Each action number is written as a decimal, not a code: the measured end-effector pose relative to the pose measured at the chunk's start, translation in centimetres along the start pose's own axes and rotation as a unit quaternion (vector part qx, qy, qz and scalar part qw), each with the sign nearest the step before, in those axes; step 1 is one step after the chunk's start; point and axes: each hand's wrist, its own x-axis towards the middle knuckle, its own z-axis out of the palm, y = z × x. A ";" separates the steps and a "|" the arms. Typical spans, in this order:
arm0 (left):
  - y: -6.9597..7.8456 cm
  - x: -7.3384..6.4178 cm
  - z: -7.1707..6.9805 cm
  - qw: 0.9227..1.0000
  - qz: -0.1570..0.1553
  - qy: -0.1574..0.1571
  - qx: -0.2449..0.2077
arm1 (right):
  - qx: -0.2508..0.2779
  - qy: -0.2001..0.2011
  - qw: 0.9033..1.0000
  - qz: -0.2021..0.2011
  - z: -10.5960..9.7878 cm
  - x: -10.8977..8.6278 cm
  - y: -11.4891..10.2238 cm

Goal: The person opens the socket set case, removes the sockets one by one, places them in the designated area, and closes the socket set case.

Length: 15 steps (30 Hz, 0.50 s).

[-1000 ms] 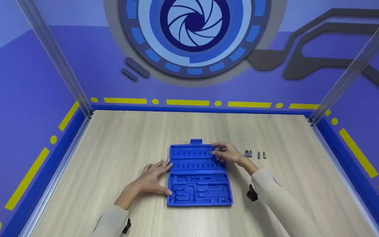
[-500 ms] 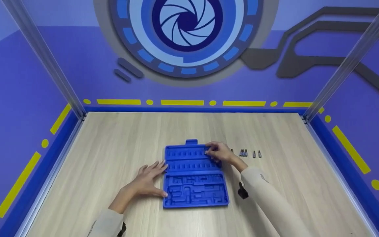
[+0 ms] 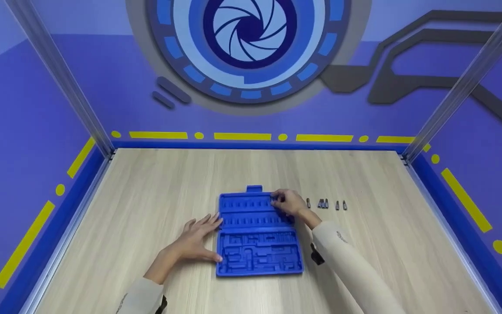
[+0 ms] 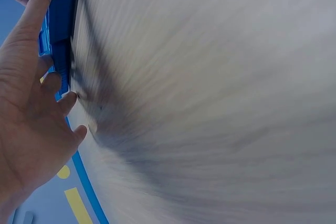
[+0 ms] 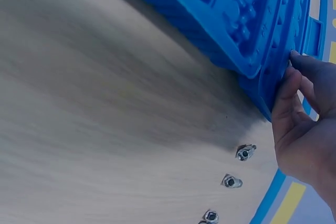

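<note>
A blue plastic bit case [image 3: 257,228] lies unfolded on the table, its moulded slots facing up. My left hand [image 3: 193,240] steadies its left side with spread fingers; in the left wrist view the thumb lies along the case edge. At the far right slot of the upper half, my right hand [image 3: 290,203] pinches a small metal bit [image 3: 272,199], mostly covered by the fingertips. Right of that hand stand several more metal bits, among them a single bit [image 3: 308,203], a close cluster [image 3: 323,203] and a bit farther right [image 3: 344,205].
The wooden table [image 3: 155,183] is bordered by blue printed walls on the left, back and right. Metal posts [image 3: 66,83] rise at its back corners. A latch tab [image 3: 254,188] sticks out from the far edge of the case.
The head view has shifted slightly. My right hand stays at the upper right slot, its fingers and wrist turning a little. The left hand keeps its place on the case.
</note>
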 end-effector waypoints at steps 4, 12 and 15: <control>0.0 0.0 0.0 1.000 0.000 0.003 0.002 | -0.001 0.003 1.000 0.012 0.0 0.0 -0.3; 0.1 -0.1 0.1 1.000 0.000 0.004 0.001 | 0.001 0.000 1.000 0.011 0.0 -0.2 -0.4; 0.1 0.0 0.1 1.000 0.000 0.004 0.004 | 0.006 0.005 1.000 0.013 0.1 -0.2 -0.3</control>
